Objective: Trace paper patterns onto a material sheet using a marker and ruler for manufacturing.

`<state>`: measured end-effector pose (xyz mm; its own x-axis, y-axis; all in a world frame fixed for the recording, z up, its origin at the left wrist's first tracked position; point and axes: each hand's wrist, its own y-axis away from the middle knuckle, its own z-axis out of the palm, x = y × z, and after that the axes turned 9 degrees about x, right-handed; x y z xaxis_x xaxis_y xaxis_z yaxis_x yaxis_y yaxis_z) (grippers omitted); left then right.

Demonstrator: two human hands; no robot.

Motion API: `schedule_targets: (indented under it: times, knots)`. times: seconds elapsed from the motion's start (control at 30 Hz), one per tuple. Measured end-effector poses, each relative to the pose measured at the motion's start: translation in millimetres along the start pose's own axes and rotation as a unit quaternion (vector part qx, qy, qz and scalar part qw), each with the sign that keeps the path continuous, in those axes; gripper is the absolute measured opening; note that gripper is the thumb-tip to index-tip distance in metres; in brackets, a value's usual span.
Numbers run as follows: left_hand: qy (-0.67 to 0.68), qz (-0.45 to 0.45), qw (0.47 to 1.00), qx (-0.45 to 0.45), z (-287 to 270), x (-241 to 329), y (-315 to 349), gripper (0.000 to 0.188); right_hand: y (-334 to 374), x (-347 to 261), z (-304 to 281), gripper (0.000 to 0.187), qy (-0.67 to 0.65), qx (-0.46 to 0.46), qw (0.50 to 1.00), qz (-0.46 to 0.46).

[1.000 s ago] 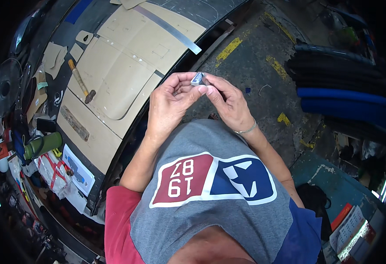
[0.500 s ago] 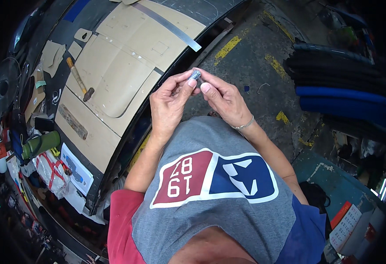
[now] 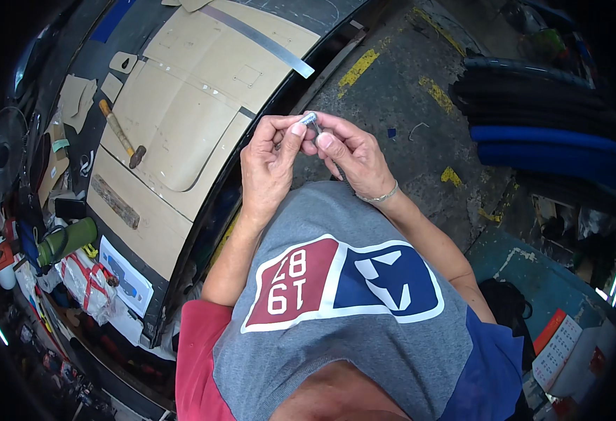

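Observation:
My left hand (image 3: 269, 165) and my right hand (image 3: 350, 156) meet in front of my chest, above my grey, red and blue shirt (image 3: 336, 302). Together their fingertips pinch a small silvery metal part (image 3: 310, 119). A thin dark shaft seems to run down from it through my right palm, mostly hidden by the fingers. A metal bracelet (image 3: 379, 196) sits on my right wrist. To the left of my hands lies a large beige panel (image 3: 195, 105) on a dark workbench.
A hammer (image 3: 120, 133) with a wooden handle rests on the beige panel, and a metal strip (image 3: 259, 38) crosses its top. Beige cut-outs, a green bottle (image 3: 65, 238) and clutter fill the left edge. Black and blue hoses (image 3: 546, 119) are stacked at right on the concrete floor with yellow marks.
My hands have shifted slightly, the fingers turning the small metal part between them. The view has tilted a little; nothing else moved.

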<state>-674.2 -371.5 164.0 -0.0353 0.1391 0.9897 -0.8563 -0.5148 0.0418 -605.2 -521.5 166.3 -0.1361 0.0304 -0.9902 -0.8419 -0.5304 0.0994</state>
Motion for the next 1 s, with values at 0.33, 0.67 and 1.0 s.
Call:
schedule_targets:
  times: [0.33, 0.67, 1.0]
  knots:
    - [0.071, -0.045, 0.996, -0.017, -1.4, -3.1, -6.6, 0.022, 3.3, 6.7, -3.1, 0.044, -0.016, 0.001, 1.000, -0.008]
    - [0.190, -0.148, 0.970, -0.037, -8.2, -2.1, -12.8, 0.019, 0.9, 16.5, -7.2, 0.044, 0.055, 0.002, 0.996, -0.077]
    - [-0.106, 0.004, 0.994, -0.013, 6.1, 4.8, -2.6, 0.017, -18.3, -0.5, -23.3, 0.026, 0.237, 0.097, 0.938, -0.236]
